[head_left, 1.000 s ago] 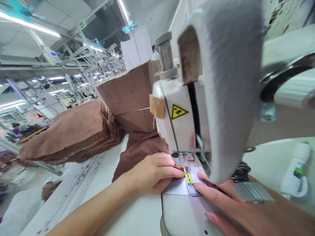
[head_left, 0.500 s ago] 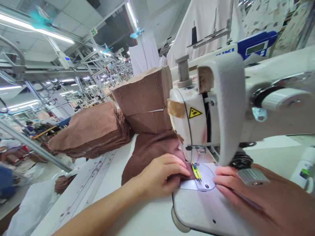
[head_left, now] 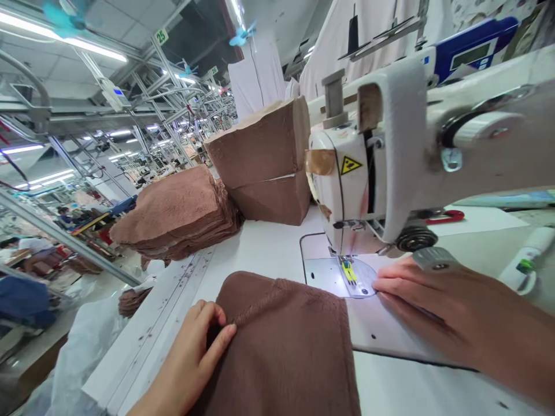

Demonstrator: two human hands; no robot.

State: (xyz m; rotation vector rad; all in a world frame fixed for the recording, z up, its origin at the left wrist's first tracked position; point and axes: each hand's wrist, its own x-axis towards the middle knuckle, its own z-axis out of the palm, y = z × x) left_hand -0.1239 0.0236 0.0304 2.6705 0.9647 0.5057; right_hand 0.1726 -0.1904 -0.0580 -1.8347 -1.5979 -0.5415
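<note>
A brown fleece piece lies on the white table in front of me, pulled clear of the needle. My left hand pinches its left edge, fingers closed on the fabric. My right hand rests flat on the sewing machine bed, fingertips just right of the lit needle plate and its yellow presser foot. It holds nothing and its fingers lie stretched out. The white sewing machine head with a yellow warning sticker stands over the plate.
Two stacks of brown fleece pieces stand at the back of the table. A white bottle lies at the right edge. Red scissors lie behind the machine. Other workers sit far left.
My left hand has drawn the brown fleece out from under the presser foot, back and left toward me. My right hand stayed beside the needle plate. My head pulled back.
</note>
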